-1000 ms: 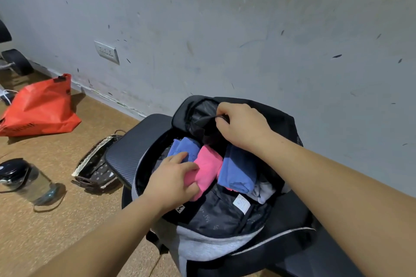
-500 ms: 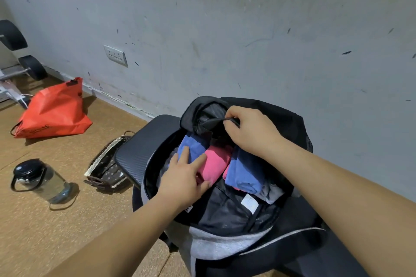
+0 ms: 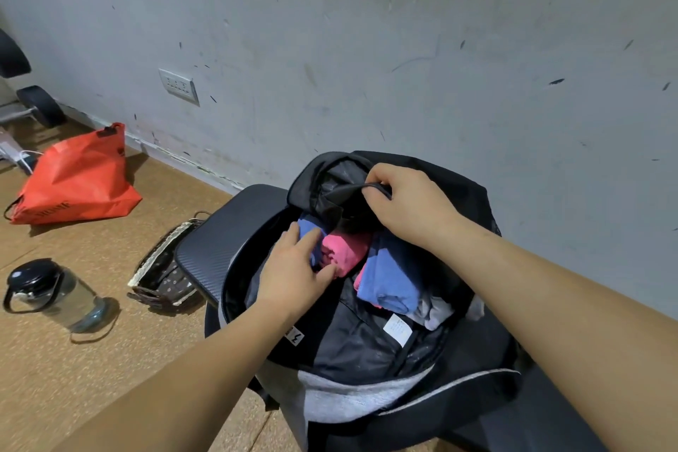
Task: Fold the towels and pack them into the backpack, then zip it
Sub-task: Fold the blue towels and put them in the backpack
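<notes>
A black and grey backpack (image 3: 352, 400) stands open on a black bench, its mouth facing up. Inside sit folded towels: a blue one (image 3: 307, 227) at the left, a pink one (image 3: 348, 249) in the middle, another blue one (image 3: 394, 279) at the right with a grey one (image 3: 434, 312) beneath it. My left hand (image 3: 293, 268) presses with straight fingers on the left blue and pink towels. My right hand (image 3: 407, 205) grips the black top flap of the backpack and holds it up.
A black padded bench (image 3: 216, 246) carries the backpack, close to the grey wall. On the cork floor at the left lie a woven basket (image 3: 161, 275), a clear water bottle (image 3: 55, 294) on its side and an orange bag (image 3: 73, 176). A dumbbell (image 3: 40, 105) sits far left.
My left hand has slid deeper into the backpack, pushing the pink and left blue towels down. My right hand keeps holding the flap. The view has shifted slightly.
</notes>
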The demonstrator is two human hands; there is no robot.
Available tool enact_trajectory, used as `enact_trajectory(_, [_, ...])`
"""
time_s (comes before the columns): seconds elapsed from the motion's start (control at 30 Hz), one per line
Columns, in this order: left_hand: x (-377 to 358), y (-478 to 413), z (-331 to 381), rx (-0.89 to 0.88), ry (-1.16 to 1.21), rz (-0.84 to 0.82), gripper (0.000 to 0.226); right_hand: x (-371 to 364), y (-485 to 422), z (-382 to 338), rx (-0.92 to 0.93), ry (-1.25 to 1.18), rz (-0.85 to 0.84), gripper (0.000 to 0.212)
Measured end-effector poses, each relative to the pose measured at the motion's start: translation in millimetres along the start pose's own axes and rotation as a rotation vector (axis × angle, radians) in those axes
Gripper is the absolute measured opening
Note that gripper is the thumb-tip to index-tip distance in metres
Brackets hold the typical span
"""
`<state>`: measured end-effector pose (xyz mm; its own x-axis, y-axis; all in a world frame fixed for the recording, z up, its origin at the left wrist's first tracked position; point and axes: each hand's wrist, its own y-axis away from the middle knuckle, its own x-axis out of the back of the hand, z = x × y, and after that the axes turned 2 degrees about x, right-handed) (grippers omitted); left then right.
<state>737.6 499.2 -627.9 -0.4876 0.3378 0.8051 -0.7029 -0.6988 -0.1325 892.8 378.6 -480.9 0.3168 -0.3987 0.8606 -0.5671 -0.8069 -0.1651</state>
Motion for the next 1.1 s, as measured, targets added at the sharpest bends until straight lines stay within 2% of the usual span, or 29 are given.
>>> enact_trajectory(0.13, [1,8,14,0.216,0.183,0.045,0.046,-6,2,-5,-0.004,-0.007,0.003,0.013])
enact_trajectory(0.3, [-18,-1,22,0.302,0.314,0.048,0.046,-8,8,-3,-0.012,0.013,0.000,0.014])
enact_trajectory(0.37, [-14,5,23,0.264,0.322,0.031,0.041,-4,10,1,-0.011,0.049,0.000,0.014])
enact_trajectory(0.43, [-12,23,27,0.135,0.254,0.072,0.031,-1,9,6,-0.027,0.032,-0.001,0.013])
enact_trajectory(0.5, [-14,45,37,-0.079,0.182,0.097,0.051,-2,9,11,-0.042,-0.012,-0.021,0.012])
enact_trajectory(0.57, [-19,56,52,-0.240,0.179,-0.002,0.054,-3,13,14,-0.030,-0.033,-0.069,0.019])
enact_trajectory(0.6, [-22,58,58,-0.251,0.173,-0.072,0.051,-1,18,16,-0.012,-0.021,-0.097,0.028])
enact_trajectory(0.7, [-30,64,70,-0.136,0.185,-0.197,0.055,14,41,28,0.087,0.187,-0.171,0.060])
enact_trajectory(0.77, [-37,70,73,-0.126,0.181,-0.223,0.065,29,59,41,0.146,0.336,-0.203,0.074])
enact_trajectory(0.83, [-44,71,73,-0.144,0.128,-0.207,0.061,40,74,52,0.113,0.428,-0.238,0.078])
enact_trajectory(0.9, [-47,64,74,-0.151,0.133,-0.154,0.051,41,81,60,0.086,0.474,-0.255,0.070])
enact_trajectory(0.97, [-48,60,79,-0.125,0.199,-0.111,0.048,37,80,64,0.077,0.431,-0.221,0.045])
enact_trajectory(1.03, [-50,54,83,-0.081,0.295,-0.083,0.048,35,75,65,0.003,0.256,-0.127,0.023])
enact_trajectory(1.1, [-52,41,89,-0.059,0.344,-0.067,0.040,36,69,63,-0.074,0.090,-0.055,0.015])
